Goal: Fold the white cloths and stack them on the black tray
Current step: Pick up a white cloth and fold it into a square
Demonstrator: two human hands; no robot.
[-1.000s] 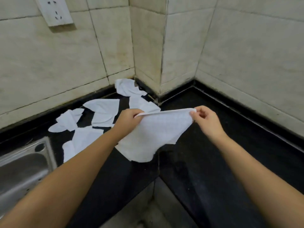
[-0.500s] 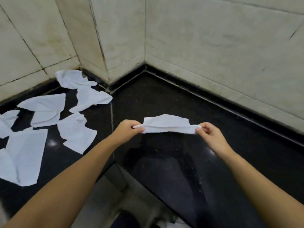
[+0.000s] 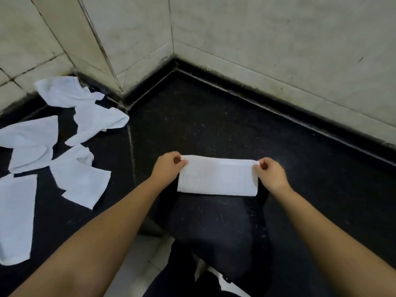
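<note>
A white cloth [image 3: 216, 176], folded into a flat rectangle, lies on the black countertop [image 3: 203, 121] in front of me. My left hand [image 3: 168, 166] pinches its upper left corner and my right hand [image 3: 271, 173] pinches its upper right corner. Several loose, unfolded white cloths [image 3: 81, 176] are scattered over the counter to the left. No black tray is in view.
Tiled walls [image 3: 257, 35] close the counter at the back and right, with a jutting corner at the upper left. The counter's front edge runs below my forearms, with pale floor [image 3: 137, 269] beneath.
The cloth was held stretched in the air between both hands; now it lies folded flat on the counter. The view has swung right, away from the sink.
</note>
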